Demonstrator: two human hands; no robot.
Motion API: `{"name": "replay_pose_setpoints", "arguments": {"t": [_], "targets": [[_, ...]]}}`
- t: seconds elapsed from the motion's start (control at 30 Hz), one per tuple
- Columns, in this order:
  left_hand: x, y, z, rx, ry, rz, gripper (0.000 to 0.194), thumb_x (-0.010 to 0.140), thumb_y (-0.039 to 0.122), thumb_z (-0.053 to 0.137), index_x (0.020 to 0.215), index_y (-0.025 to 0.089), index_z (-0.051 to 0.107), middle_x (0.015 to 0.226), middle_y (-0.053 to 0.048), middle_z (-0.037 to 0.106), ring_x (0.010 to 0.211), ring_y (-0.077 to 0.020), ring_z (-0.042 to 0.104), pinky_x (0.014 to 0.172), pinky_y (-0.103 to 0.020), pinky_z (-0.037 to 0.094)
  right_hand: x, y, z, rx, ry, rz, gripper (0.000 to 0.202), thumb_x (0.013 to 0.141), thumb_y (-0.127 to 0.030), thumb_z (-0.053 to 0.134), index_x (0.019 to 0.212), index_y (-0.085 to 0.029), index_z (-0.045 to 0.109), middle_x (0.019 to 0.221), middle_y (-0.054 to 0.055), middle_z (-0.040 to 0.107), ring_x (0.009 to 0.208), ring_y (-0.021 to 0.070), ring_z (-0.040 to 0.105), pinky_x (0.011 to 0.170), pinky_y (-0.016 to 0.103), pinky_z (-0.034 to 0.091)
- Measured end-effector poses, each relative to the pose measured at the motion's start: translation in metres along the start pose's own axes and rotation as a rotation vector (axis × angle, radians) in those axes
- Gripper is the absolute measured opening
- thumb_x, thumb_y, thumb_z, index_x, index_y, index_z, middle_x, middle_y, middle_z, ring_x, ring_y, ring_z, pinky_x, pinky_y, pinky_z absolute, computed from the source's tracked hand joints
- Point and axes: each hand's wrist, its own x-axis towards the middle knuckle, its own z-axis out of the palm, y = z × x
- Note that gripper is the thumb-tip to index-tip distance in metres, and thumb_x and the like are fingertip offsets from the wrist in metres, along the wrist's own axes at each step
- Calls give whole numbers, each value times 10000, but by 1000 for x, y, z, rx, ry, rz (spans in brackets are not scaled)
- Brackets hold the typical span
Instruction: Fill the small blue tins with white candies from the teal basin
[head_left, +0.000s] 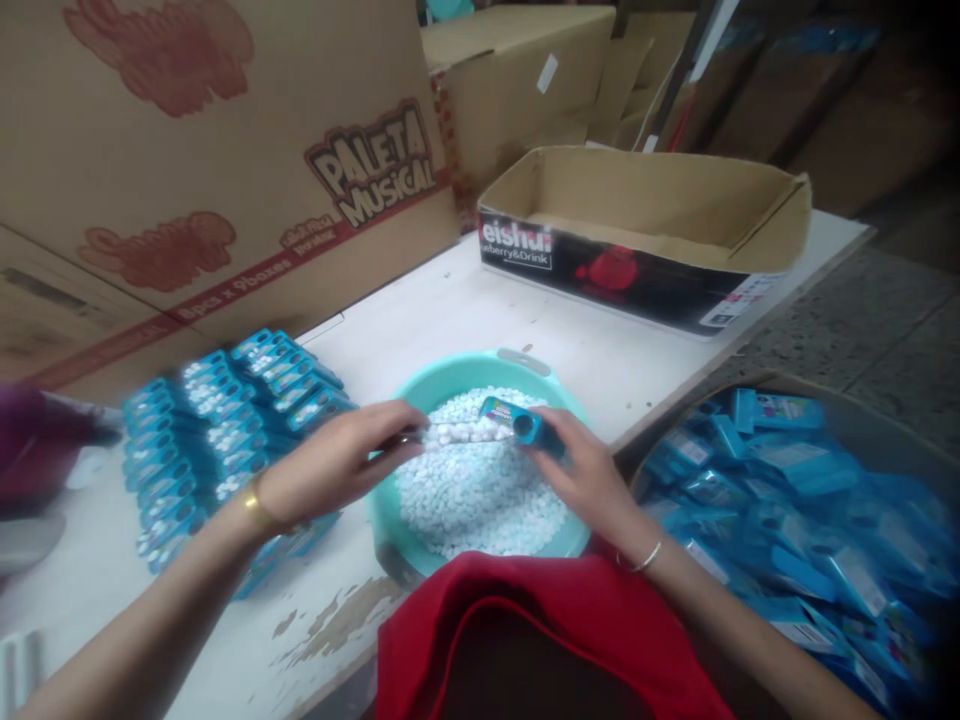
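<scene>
A wide turquoise basin (415, 385) holds a heap of small white pellets (480, 500). Over the heap, my left hand (360, 445) grips the handle of a scoop (469, 432) loaded with white pellets; its exact shape is blurred. My right hand (581, 465) is closed around a small blue box (517, 418), which lies tilted with its dark round hole near the tip of the scoop. Whether pellets are inside this box is hidden.
Rows of blue boxes (315, 405), many with white pellets showing, stand left on the white table (420, 310). A large carton (225, 130) rises behind them. An open-topped black-sided box (660, 285) stands at the back right. Loose blue boxes (810, 500) fill a container at right.
</scene>
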Motion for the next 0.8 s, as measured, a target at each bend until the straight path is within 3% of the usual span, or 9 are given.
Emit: {"name": "replay_pose_setpoints", "arguments": {"t": [0.13, 0.33, 0.4, 0.47, 0.53, 0.63, 0.73, 0.8], "targets": [[9, 21, -22, 241, -71, -6, 234, 979, 339, 412, 1041, 226, 607, 940, -55, 637, 769, -168, 599, 662, -305, 444, -1, -7, 7, 19, -51, -41, 364, 952, -197, 551, 1311, -235, 505, 1222, 113, 632, 1164, 261, 607, 1013, 442, 511], [24, 72, -34, 439, -177, -32, 269, 931, 239, 358, 807, 217, 597, 744, -50, 555, 595, -170, 468, 629, -352, 429, -3, -3, 15, 37, -63, -54, 370, 954, -234, 565, 1318, -244, 494, 1214, 109, 638, 1146, 258, 616, 1004, 451, 522], [23, 86, -40, 430, -151, -42, 287, 927, 212, 348, 846, 231, 622, 736, -51, 546, 615, -184, 480, 677, -380, 453, -4, -1, 15, 44, -62, -51, 374, 952, -245, 573, 1318, -247, 495, 1211, 108, 642, 1138, 257, 621, 1005, 453, 521], [19, 87, -46, 441, -89, -45, 297, 944, 252, 343, 899, 248, 637, 735, -50, 538, 667, -203, 512, 731, -404, 464, -4, -1, 14, 45, -42, -49, 364, 955, -248, 571, 1312, -249, 501, 1204, 106, 647, 1137, 257, 624, 1000, 449, 524], [16, 69, -49, 501, -35, -62, 297, 958, 322, 347, 905, 243, 628, 754, -50, 544, 700, -210, 524, 754, -412, 462, -3, -2, 10, 40, -14, -38, 353, 959, -243, 565, 1307, -251, 505, 1209, 105, 644, 1146, 257, 622, 996, 438, 526], [20, 16, -35, 575, -72, -145, 253, 949, 293, 372, 906, 199, 604, 815, -65, 590, 719, -204, 535, 722, -376, 447, -1, -2, 3, 26, 36, -11, 353, 954, -235, 572, 1301, -254, 511, 1223, 98, 640, 1150, 254, 623, 1002, 417, 522], [36, -37, 9, 484, -184, -207, 184, 922, 205, 420, 892, 156, 595, 850, -93, 625, 766, -209, 563, 732, -353, 434, 1, 0, -4, 16, 84, 15, 355, 945, -254, 602, 1291, -253, 523, 1205, 84, 644, 1120, 242, 632, 995, 385, 522], [49, -55, 48, 421, -208, -180, 166, 924, 185, 433, 915, 155, 596, 913, -109, 649, 854, -231, 589, 790, -371, 429, 2, 1, -6, 16, 94, 29, 348, 945, -263, 607, 1284, -250, 528, 1184, 75, 646, 1095, 231, 636, 979, 365, 525]]}}
